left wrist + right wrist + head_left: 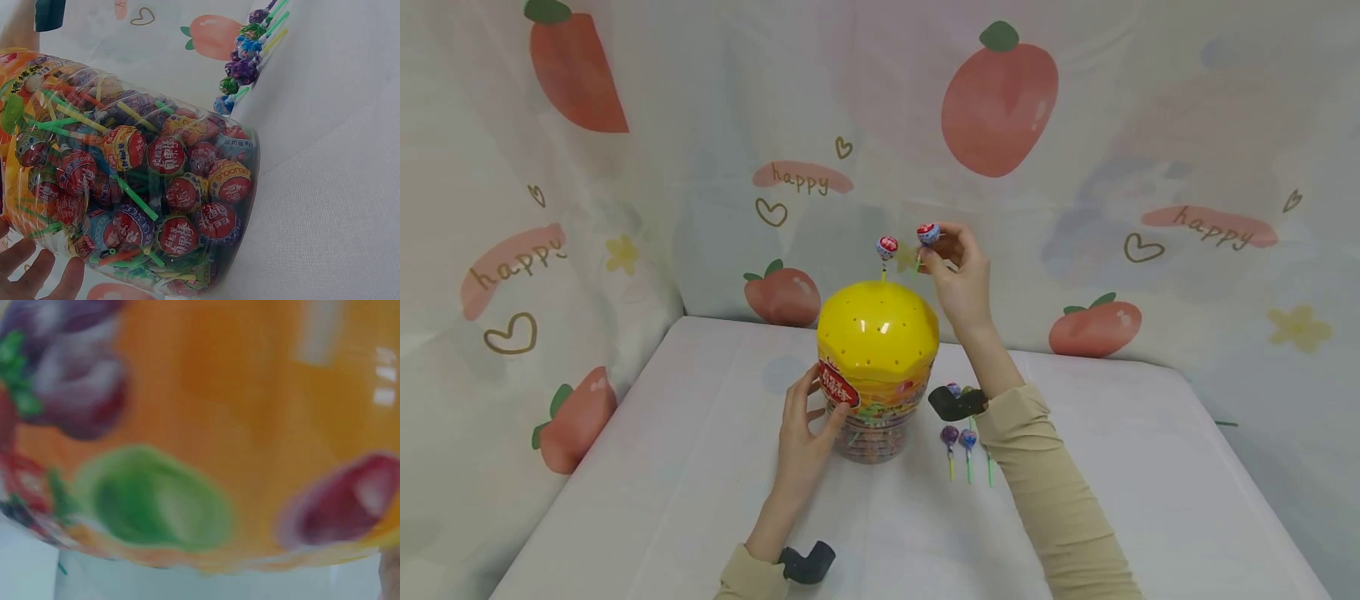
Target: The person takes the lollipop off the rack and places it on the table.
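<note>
A clear plastic lollipop jar [868, 437] with a domed yellow lid [880, 325] stands on the table. My left hand [801, 442] grips its left side, thumb on the front of the label. Through the wall in the left wrist view show many wrapped lollipops [165, 153]. Above the lid's right side, my right hand [962, 279] pinches a lollipop [928, 234] with a blue-and-red wrapper and green stick, head up. Another lollipop [887, 247] stands upright in the top of the lid, which has small holes around it. The jar's orange fruit label [237, 412] fills the right wrist view.
Several loose lollipops [950, 436] lie on the white tabletop [700, 467] right of the jar, partly hidden by the right sleeve [1037, 450] and black wrist mount [955, 403]. A fruit-printed curtain [880, 108] hangs behind the table.
</note>
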Tool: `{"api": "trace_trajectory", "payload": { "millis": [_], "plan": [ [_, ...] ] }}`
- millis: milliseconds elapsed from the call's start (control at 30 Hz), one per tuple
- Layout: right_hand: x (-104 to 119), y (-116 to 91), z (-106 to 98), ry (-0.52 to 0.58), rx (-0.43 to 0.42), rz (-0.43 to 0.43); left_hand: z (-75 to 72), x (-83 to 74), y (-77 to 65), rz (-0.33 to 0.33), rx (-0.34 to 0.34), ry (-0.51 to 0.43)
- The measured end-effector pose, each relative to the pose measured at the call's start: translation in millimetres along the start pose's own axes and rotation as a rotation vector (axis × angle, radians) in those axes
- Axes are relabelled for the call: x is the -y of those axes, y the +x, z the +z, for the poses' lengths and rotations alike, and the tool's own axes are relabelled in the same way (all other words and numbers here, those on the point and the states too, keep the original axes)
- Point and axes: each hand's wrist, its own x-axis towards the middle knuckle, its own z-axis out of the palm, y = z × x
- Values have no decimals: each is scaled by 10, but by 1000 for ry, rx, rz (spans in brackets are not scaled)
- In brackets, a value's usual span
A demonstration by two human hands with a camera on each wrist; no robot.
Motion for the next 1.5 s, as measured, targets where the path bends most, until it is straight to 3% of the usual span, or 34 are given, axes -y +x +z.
{"api": "trace_trajectory", "payload": {
  "millis": [233, 567, 1067, 1500],
  "plan": [
    [117, 2, -46, -4, 0, 12, 0, 0, -1, -4, -4, 8],
    [221, -179, -213, 29, -63, 70, 6, 7, -3, 2, -1, 8],
    [263, -584, -531, 99, -106, 139, 19, -16, 2, 0, -1, 7],
    [192, -1081, -750, 137, -217, 255, 15, -9, -7, -19, 0, 2]
  ]
}}
